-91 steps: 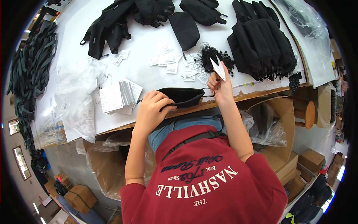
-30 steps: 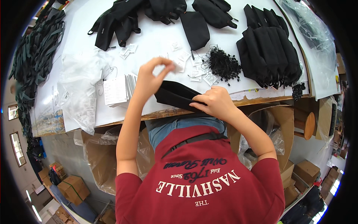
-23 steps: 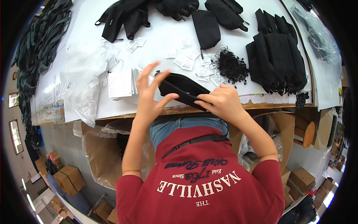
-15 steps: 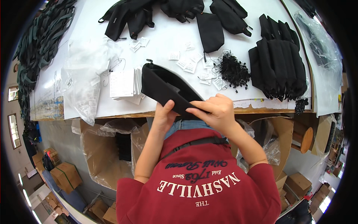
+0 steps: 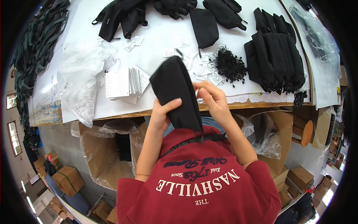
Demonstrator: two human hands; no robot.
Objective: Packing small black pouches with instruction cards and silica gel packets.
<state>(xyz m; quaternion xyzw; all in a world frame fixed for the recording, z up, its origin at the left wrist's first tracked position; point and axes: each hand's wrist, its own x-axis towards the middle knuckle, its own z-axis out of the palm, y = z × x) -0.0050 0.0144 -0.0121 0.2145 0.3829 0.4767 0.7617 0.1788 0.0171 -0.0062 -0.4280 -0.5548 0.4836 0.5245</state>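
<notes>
A black zip pouch is held upright in front of me, a little above the table's near edge. My left hand is closed around its lower left side, the thumb lying across the front face. My right hand has its fingers curled and pressed together at the pouch's right edge, where the zip side runs; the fingertips are partly hidden. A small pull sticks up at the top corner, and a dark tab hangs from the bottom one. The opening is turned away from view.
White paper tags are stacked left of the pouch, beside clear plastic bags. Black strings lie heaped at right, near a row of black pouches. More pouches lie at the back. Cardboard boxes stand below the table edge.
The pouch has swung from slanted, with its mouth showing open, to upright with the flat face toward me. My right hand has shifted up along its edge; my left still grips it.
</notes>
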